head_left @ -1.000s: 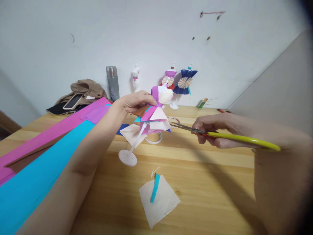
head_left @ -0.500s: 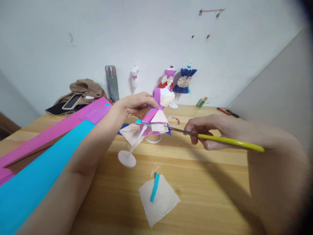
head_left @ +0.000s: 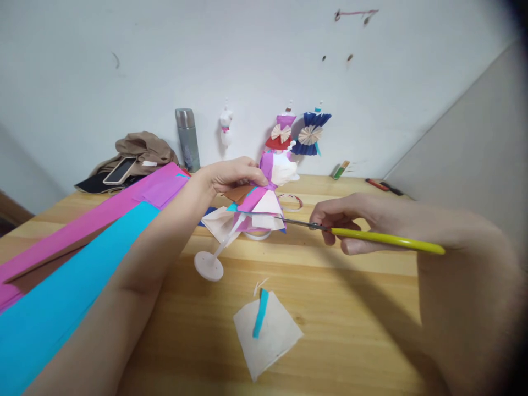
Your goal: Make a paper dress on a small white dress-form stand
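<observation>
My left hand (head_left: 239, 175) grips a small mannequin (head_left: 284, 168) at its waist. The mannequin is dressed in purple, white and blue paper and leans over, so its white stand's round base (head_left: 208, 266) points down toward me. In my right hand (head_left: 346, 221) is a pair of scissors with yellow handles (head_left: 388, 240). Their blades reach left to the white paper panel (head_left: 267, 221) at the skirt's hem. The fingers of my left hand hide part of the waist.
A beige paper square (head_left: 268, 344) with a blue strip (head_left: 260, 313) lies in front. Pink and blue paper sheets (head_left: 103, 258) cover the left. Behind stand a thermos (head_left: 187, 140) and several small mannequins, one in dark blue (head_left: 315, 132). A phone (head_left: 120, 171) rests by brown cloth.
The mannequin has tilted slightly further, its top shifting right and its base left. The scissors stay at the skirt's hem, with little movement of either hand.
</observation>
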A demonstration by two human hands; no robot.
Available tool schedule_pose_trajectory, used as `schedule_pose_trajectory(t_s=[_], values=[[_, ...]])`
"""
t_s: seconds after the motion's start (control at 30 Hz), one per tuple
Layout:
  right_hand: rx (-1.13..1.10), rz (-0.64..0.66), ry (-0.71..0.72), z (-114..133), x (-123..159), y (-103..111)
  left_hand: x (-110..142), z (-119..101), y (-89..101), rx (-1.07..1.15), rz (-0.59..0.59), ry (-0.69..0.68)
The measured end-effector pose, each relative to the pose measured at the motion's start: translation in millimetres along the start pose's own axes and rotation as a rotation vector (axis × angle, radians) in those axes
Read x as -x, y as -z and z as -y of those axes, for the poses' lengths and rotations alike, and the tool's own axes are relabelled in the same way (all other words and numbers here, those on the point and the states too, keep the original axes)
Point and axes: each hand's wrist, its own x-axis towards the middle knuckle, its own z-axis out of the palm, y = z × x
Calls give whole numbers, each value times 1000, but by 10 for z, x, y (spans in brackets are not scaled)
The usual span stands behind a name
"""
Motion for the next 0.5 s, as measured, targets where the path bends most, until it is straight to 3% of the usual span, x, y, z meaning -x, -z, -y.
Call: schedule_pose_trajectory(t_s=[0.17,0.3,0.5], values=[[25,34,-44,4,7,-1,14,-13,-67,7,-44,65],[48,56,-82,79,-8,-4,16,10,-106,28,17,71],[38,86,-82,123,-38,-24,57,-62,-222,-86,-12,133]])
